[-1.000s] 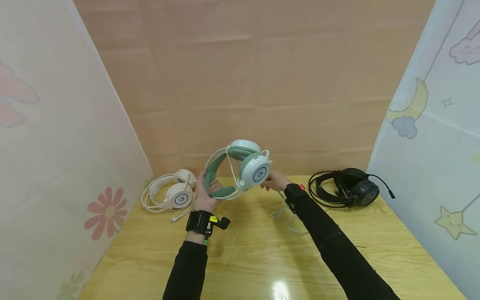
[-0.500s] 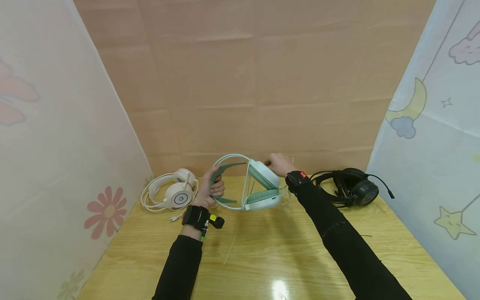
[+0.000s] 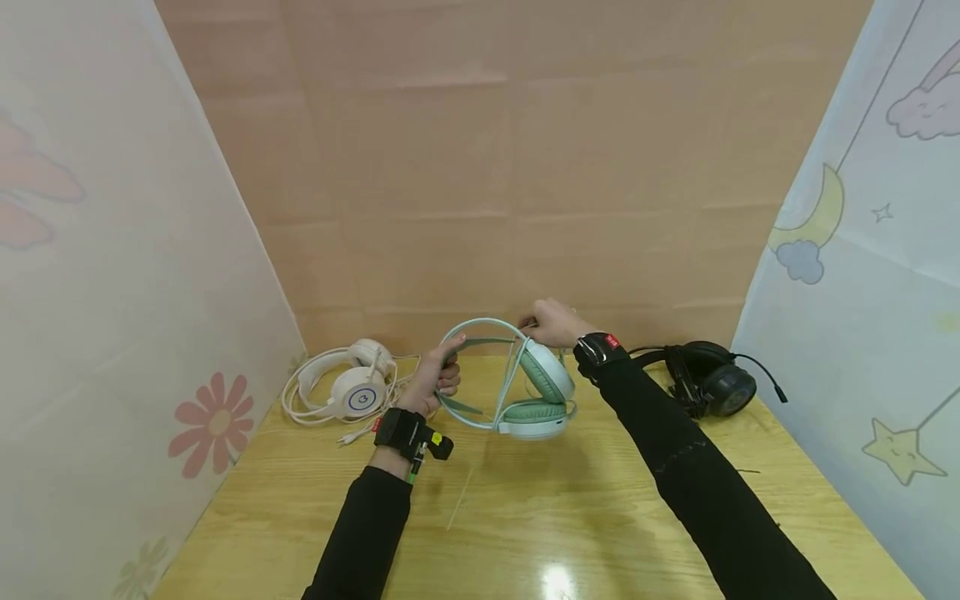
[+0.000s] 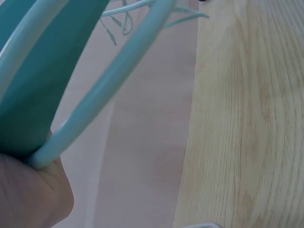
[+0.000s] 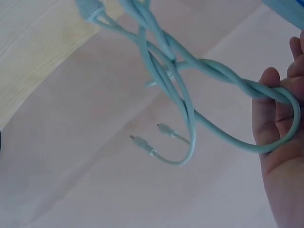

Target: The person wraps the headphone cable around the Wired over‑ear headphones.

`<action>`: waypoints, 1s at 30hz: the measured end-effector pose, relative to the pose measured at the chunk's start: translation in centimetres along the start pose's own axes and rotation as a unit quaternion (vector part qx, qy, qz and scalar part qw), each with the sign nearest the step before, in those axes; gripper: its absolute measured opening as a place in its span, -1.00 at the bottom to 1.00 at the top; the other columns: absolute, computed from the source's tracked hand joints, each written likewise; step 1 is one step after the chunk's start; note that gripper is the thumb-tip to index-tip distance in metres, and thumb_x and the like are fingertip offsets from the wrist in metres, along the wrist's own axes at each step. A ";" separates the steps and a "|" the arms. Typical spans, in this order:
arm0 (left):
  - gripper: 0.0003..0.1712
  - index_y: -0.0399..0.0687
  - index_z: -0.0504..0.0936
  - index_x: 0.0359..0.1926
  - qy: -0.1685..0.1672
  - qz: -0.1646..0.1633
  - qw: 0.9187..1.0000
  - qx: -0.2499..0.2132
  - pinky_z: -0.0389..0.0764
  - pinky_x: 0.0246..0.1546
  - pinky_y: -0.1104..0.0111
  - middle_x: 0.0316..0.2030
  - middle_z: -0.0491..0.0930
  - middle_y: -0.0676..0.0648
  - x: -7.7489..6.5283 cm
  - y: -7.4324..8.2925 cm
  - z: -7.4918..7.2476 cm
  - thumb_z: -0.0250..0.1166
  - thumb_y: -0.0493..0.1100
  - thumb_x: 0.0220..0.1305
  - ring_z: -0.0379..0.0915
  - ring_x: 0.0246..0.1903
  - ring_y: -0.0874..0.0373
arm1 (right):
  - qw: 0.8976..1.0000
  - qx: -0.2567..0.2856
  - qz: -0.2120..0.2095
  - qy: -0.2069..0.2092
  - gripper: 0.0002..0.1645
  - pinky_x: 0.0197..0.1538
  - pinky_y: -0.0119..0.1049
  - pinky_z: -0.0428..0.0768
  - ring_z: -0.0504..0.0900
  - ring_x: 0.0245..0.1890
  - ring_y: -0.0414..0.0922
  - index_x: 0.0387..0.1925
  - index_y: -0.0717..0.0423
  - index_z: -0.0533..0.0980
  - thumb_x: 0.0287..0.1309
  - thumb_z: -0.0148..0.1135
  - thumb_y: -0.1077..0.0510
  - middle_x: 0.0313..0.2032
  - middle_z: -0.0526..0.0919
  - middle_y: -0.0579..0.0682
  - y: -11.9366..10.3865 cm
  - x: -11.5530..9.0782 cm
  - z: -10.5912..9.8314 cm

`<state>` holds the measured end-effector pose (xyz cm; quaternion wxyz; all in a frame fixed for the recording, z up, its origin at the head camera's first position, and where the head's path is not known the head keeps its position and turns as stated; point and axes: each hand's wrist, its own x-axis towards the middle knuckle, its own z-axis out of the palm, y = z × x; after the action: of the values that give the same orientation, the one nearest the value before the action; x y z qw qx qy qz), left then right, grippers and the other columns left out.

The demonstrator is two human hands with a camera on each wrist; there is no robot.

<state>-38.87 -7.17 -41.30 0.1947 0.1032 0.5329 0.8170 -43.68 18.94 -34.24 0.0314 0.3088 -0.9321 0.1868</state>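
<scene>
Headphones (image 3: 543, 377) gripped at centre by left hand (image 3: 433, 377), cable (image 5: 221, 71) held by right hand (image 3: 553, 323), plugs (image 5: 142, 143) shown in right wrist view, hidden from head view, tabletop (image 3: 525, 517) spread wide below its far edge.

The wooden table (image 3: 510, 525) bears white headphones (image 3: 358, 392) and a black headset (image 3: 729, 390).

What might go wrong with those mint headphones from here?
The twisted mint cable looped at the right hand could tangle into a knot. Its loose plugs dangle, so they might catch on something. And the left hand grips the headphones by the headband, so the far end, with the ear cups, may swing or tip.
</scene>
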 end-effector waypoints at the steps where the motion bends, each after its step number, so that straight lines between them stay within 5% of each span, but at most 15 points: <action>1: -0.41 0.06 0.10 -0.69 0.002 -0.002 1.000 0.002 0.06 -0.83 0.54 -0.86 0.02 0.17 0.0 0.0 0.0 0.15 0.11 0.39 -0.10 -0.86 0.36 | 1.000 0.008 0.000 -0.004 -0.82 -0.31 -0.30 0.55 0.62 -0.44 -0.23 -0.26 0.04 0.72 0.25 0.20 0.20 -0.33 0.76 -0.06 -0.1 0.0 -0.1; 6: -0.39 0.07 0.09 -0.70 0.018 0.009 0.999 0.045 0.07 -0.79 0.49 -0.88 0.06 0.20 -0.2 0.1 -0.1 0.13 0.11 0.41 -0.09 -0.86 0.33 | 0.999 0.022 -0.001 -0.026 -0.83 -0.20 -0.22 0.61 0.66 -0.34 -0.17 -0.26 0.07 0.69 0.28 0.18 0.20 -0.31 0.74 -0.03 -0.3 -0.1 -0.7; 10: -0.35 0.07 0.09 -0.70 0.080 0.029 0.992 0.099 0.03 -0.78 0.46 -0.87 0.02 0.19 -0.1 -0.2 -0.1 0.24 0.23 0.28 -0.14 -0.84 0.31 | 0.999 0.018 -0.007 -0.036 -0.85 -0.15 -0.19 0.61 0.66 -0.30 -0.15 -0.29 0.07 0.69 0.27 0.21 0.17 -0.31 0.73 -0.04 -0.5 -0.4 -1.0; 18: -0.30 0.09 0.17 -0.71 0.231 0.072 0.955 0.170 0.01 -0.81 0.42 -0.85 0.02 0.16 0.3 -0.2 0.1 0.36 0.40 0.02 -0.14 -0.85 0.29 | 0.997 0.032 0.004 -0.074 -0.77 -0.20 -0.26 0.61 0.67 -0.32 -0.19 -0.18 0.13 0.70 0.30 0.19 0.12 -0.29 0.75 -0.01 -0.8 -0.6 -1.2; 26: -0.28 0.06 0.15 -0.70 0.306 0.129 0.926 0.179 0.05 -0.81 0.38 -0.84 0.01 0.15 0.7 0.2 0.2 0.39 0.39 0.00 -0.10 -0.89 0.25 | 0.989 0.076 0.042 -0.118 -0.72 -0.53 -0.35 0.39 0.39 -0.66 -0.20 -0.14 0.13 0.66 0.38 0.06 0.13 -0.55 0.55 -0.08 -0.3 -0.5 -1.7; 30: -0.28 0.06 0.19 -0.70 0.340 0.137 0.908 0.205 0.07 -0.75 0.36 -0.83 0.05 0.13 0.8 0.3 0.3 0.37 0.43 -0.02 -0.04 -0.85 0.21 | 0.984 0.116 0.046 -0.126 -0.66 -0.52 -0.35 0.34 0.28 -0.71 -0.21 -0.34 0.20 0.60 0.37 -0.10 0.19 -0.65 0.40 -0.09 -0.2 -0.9 -1.8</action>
<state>-39.52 -6.67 -40.93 -0.1375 -0.0719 0.7028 0.6942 -42.97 20.00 -32.64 -0.1311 0.2886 -0.9135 0.2549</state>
